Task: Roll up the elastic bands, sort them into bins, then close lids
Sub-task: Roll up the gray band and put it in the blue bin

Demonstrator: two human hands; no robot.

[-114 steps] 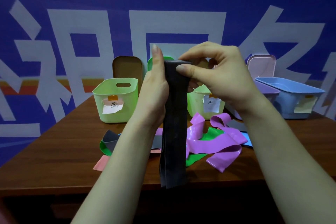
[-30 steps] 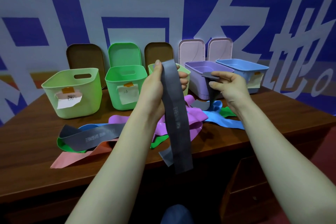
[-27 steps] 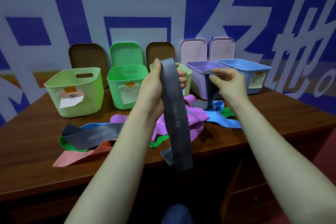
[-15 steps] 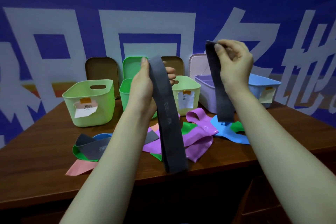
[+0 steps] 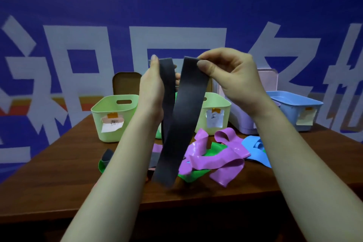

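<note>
My left hand (image 5: 152, 92) holds up one grey elastic band (image 5: 167, 88) by its top end. My right hand (image 5: 233, 76) pinches the top of a second grey band (image 5: 182, 124), which hangs down in front of the first, crossing it. Both hands are raised above the wooden table (image 5: 59, 179). Below them lie loose purple bands (image 5: 216, 155), a green band (image 5: 193, 175), a blue band (image 5: 255, 147) and another grey band (image 5: 107, 156). Open bins stand behind: a light green bin (image 5: 112, 116), a second light green bin (image 5: 214, 114), a lilac bin (image 5: 241, 124), a blue bin (image 5: 294, 108).
A brown lid (image 5: 125, 82) and a pale pink lid (image 5: 269, 78) lean upright behind the bins against the blue printed wall. Each bin carries a paper label. The table's front edge runs just under my forearms.
My right hand picked a second grey band off the table by the lilac bin, lifted it and brought it left beside the band in my left hand. The view swung back toward the centre.
</note>
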